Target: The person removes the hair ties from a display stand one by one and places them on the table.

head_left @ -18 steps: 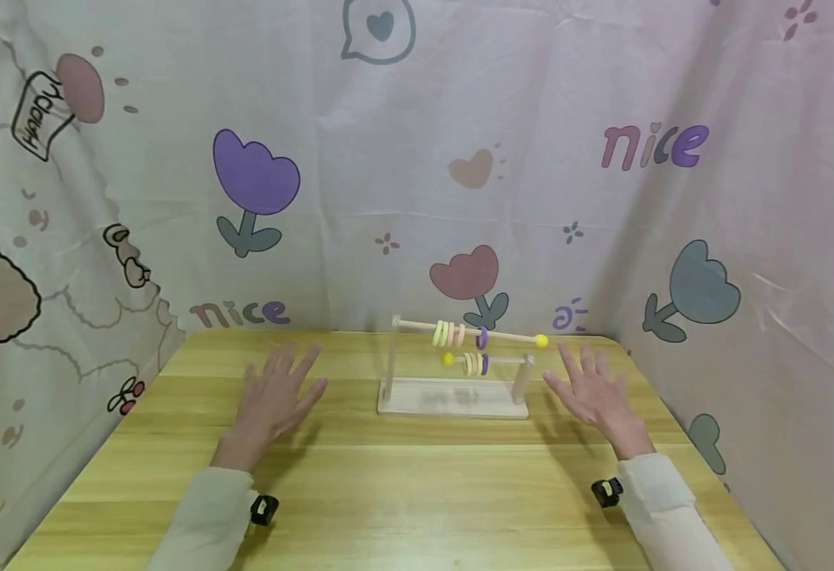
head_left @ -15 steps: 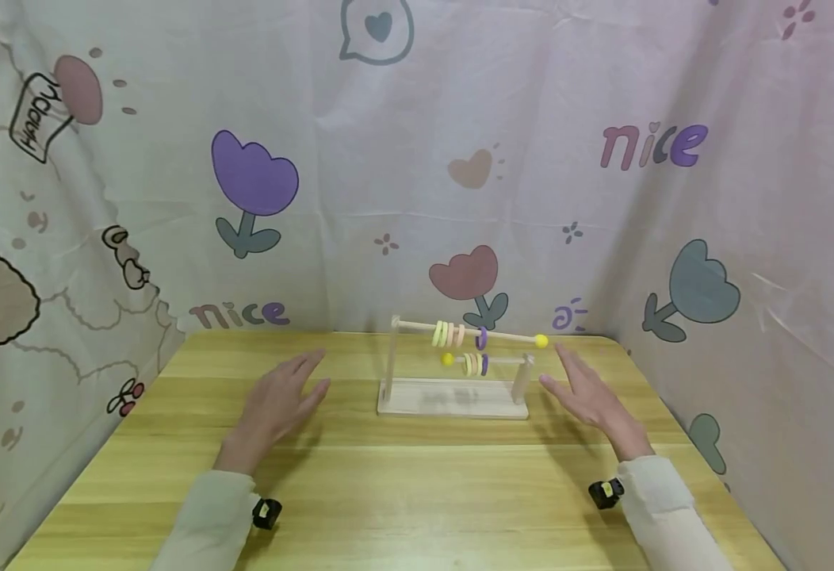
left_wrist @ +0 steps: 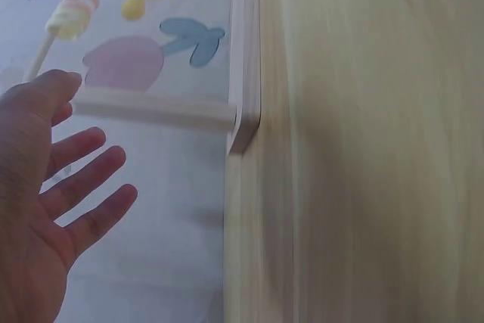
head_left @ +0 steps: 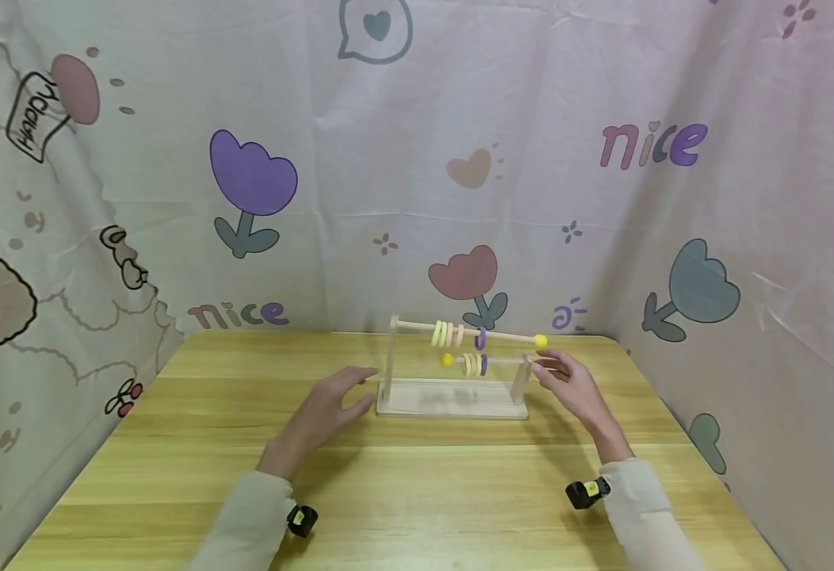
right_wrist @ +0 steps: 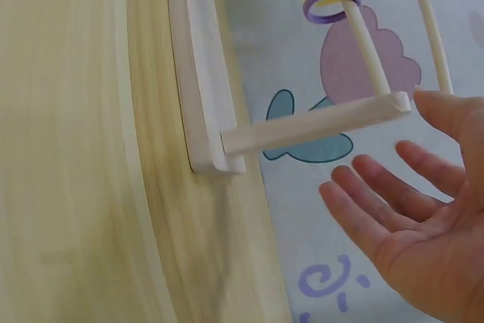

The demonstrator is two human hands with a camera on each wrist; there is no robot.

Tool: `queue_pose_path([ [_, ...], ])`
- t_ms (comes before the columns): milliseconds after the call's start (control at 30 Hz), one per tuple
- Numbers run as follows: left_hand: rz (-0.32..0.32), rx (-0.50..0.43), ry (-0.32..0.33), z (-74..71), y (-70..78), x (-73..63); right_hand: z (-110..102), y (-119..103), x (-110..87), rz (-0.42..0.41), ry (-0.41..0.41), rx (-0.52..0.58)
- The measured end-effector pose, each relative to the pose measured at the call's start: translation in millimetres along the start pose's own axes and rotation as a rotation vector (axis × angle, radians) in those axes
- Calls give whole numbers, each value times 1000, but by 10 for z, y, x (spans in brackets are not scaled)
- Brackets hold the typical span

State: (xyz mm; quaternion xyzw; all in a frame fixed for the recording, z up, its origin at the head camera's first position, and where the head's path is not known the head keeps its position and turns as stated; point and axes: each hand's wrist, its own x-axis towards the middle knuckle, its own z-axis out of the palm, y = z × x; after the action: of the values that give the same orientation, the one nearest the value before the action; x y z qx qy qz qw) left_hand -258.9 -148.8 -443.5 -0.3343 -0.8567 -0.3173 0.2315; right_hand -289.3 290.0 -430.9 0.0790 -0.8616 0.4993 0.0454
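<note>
Shift of hands: left hand (head_left: 327, 404) and right hand (head_left: 570, 385) have both come inward since the earlier frame, to the two ends of the wooden stand (head_left: 453, 405), which has not moved.
Cloth backdrop: soft, lightly creased pale cloth (head_left: 388, 103) hangs behind and at both sides, printed with rounded tulips, hearts and lettering.
Tabletop: flat, smooth yellowish wood tabletop (head_left: 424, 492) with long streaks of grain.
Stand: pale wood, set towards the far edge of the table, about midway across; a flat, straight-sided base carries an upright at each end.
Sleeves: whitish fabric, left sleeve (head_left: 239, 519) and right sleeve (head_left: 645, 507), both reaching the wrists.
Left-hand state: fingers parted and loosely bent, beside the tall left post (head_left: 391, 361); whether it touches, I cannot tell.
Right-hand state: fingers relaxed and slightly spread, thumb close to the top of the shorter right post (head_left: 522, 381); contact cannot be told.
Rods: slim, round wood; the upper rod (head_left: 510, 337) runs from the left post, the lower rod (head_left: 506, 362) from the right.
Wrist boxes: small black blocks, one at the left cuff (head_left: 303, 521), one at the right (head_left: 587, 493).
Rings: smooth, yellowish, peach and purple rings (head_left: 448, 334) threaded on both rods.
Tips: a round yellow ball (head_left: 541, 341) ends the upper rod, another (head_left: 447, 359) the lower.
</note>
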Motion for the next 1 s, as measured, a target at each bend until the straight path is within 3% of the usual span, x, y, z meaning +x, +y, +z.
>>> queue_pose_path([
  [300,17,-112,-10,268,117,134,132,19,71,10,42,176],
  [633,22,-151,-52,566,191,309,260,-1,114,18,145,239],
  [800,-43,-238,-86,664,220,383,271,20,111,24,156,260],
  [1000,-105,-265,-111,810,240,472,286,10,116,29,162,260],
])
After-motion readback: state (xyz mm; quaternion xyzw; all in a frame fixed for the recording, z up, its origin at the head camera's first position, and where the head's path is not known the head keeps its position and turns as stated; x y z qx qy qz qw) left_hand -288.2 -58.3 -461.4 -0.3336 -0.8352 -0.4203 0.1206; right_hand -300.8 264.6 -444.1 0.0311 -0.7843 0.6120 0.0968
